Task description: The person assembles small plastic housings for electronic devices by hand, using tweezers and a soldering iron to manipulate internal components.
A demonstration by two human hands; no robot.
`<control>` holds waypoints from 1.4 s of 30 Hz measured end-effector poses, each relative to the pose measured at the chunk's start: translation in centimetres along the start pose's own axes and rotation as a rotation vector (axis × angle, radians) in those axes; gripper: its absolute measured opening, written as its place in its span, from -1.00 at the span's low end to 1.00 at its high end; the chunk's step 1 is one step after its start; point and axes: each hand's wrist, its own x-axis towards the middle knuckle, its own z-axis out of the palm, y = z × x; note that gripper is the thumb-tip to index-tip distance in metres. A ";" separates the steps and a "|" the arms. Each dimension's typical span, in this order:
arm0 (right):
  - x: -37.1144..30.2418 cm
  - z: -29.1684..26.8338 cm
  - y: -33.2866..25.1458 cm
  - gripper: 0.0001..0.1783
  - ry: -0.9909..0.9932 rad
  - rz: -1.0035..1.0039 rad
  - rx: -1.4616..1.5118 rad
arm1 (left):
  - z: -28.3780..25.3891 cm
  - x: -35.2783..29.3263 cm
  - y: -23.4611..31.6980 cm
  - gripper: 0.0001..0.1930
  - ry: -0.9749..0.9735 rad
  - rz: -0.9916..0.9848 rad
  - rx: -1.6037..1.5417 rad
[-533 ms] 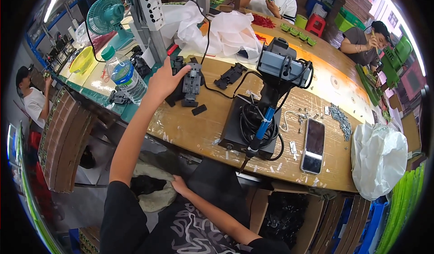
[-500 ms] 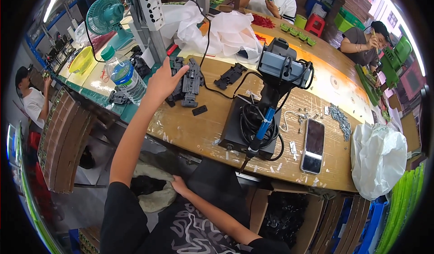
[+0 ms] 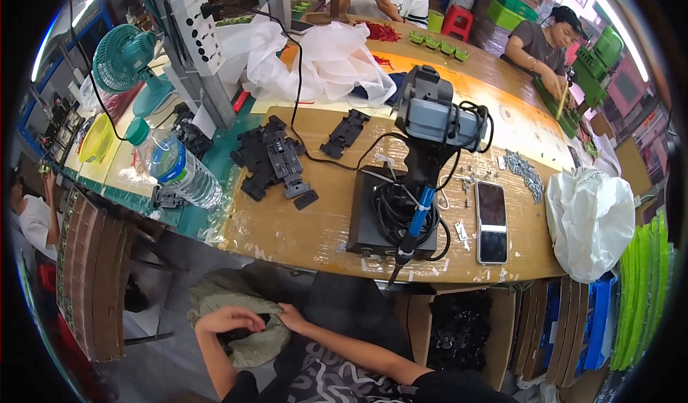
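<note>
My left hand [image 3: 231, 320] is over the mouth of a grey-green cloth sack [image 3: 254, 353], its fingers loosely bent and partly hidden; nothing shows in them. Pinched on the sack's rim is my right hand [image 3: 291, 318], close beside the left. The inside of the sack looks dark, and its contents are hard to make out. On the table ahead lies a pile of black plastic toy-car chassis parts [image 3: 276, 155]. One more chassis [image 3: 345, 133] lies apart from it, and a small black plate [image 3: 306, 200] sits at its near edge.
An electric screwdriver [image 3: 416, 220] hangs on a black stand with coiled cable. Right of it are a phone [image 3: 491, 220], loose screws [image 3: 523, 175] and a white plastic bag [image 3: 591, 220]. A water bottle [image 3: 179, 170] and a fan [image 3: 129, 62] stand left. Two people work across the table.
My left hand has come back from the chassis pile down to the sack's mouth. My right hand stays on the rim. The view has shifted, and the person at right has lowered a hand.
</note>
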 end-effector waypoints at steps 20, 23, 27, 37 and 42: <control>-1.0 -1.1 0.6 -0.83 0.084 -0.013 -0.042 | -9.8 16.0 -34.8 -0.08 0.681 -0.941 0.254; -1.2 -0.2 -0.8 -0.80 0.009 -0.041 -0.064 | -8.7 15.2 -35.1 0.08 1.190 -1.051 0.079; -1.4 0.0 -1.5 -0.79 -0.002 0.004 -0.083 | -8.9 14.7 -37.8 -0.20 1.277 -0.924 0.196; -1.3 -0.2 -0.8 -0.52 -0.045 0.118 -0.110 | -8.3 15.0 -34.2 0.11 1.027 -1.149 0.473; -1.9 -0.4 -1.4 -0.65 0.013 -0.015 -0.133 | -9.5 16.4 -37.1 0.08 1.031 -1.170 0.487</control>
